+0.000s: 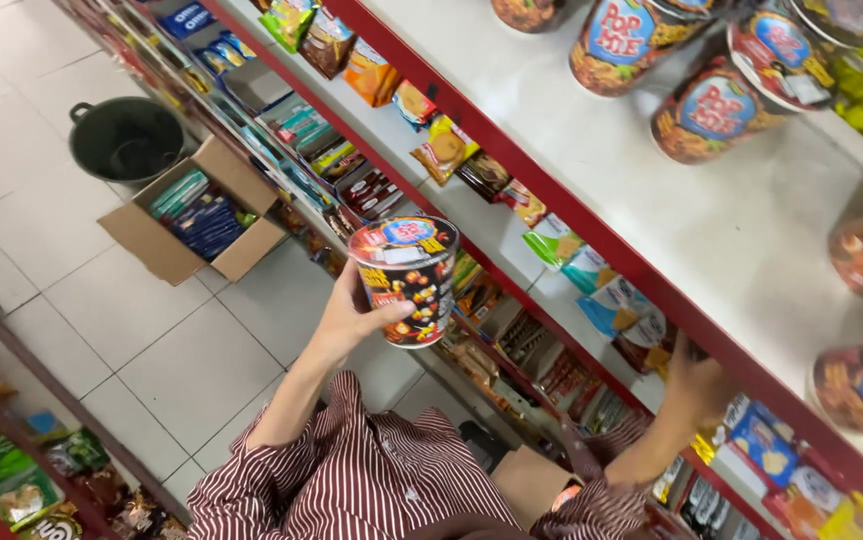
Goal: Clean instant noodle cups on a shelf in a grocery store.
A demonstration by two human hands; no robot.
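Left hand (pixel 357 315) clamped around a noodle cup (pixel 407 280), held in the air beside the red-edged shelf (pixel 592 235). Right hand (pixel 697 385) reaches under that shelf edge; grip hidden, cannot tell. More cups (pixel 717 110) already stand above. Open cardboard box (pixel 192 225) on the floor beyond.

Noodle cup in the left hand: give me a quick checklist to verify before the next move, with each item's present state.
1. Left hand grip on noodle cup: ok, fingers wrap its side.
2. Cup lid sealed: ok, foil lies flat.
3. Cup upright: not ok, tilted.
4. Bare space on the top shelf: ok.
5. Right hand free: cannot tell, it is at the lower shelf edge, blurred.
6. Cardboard box clear of feet: cannot tell.
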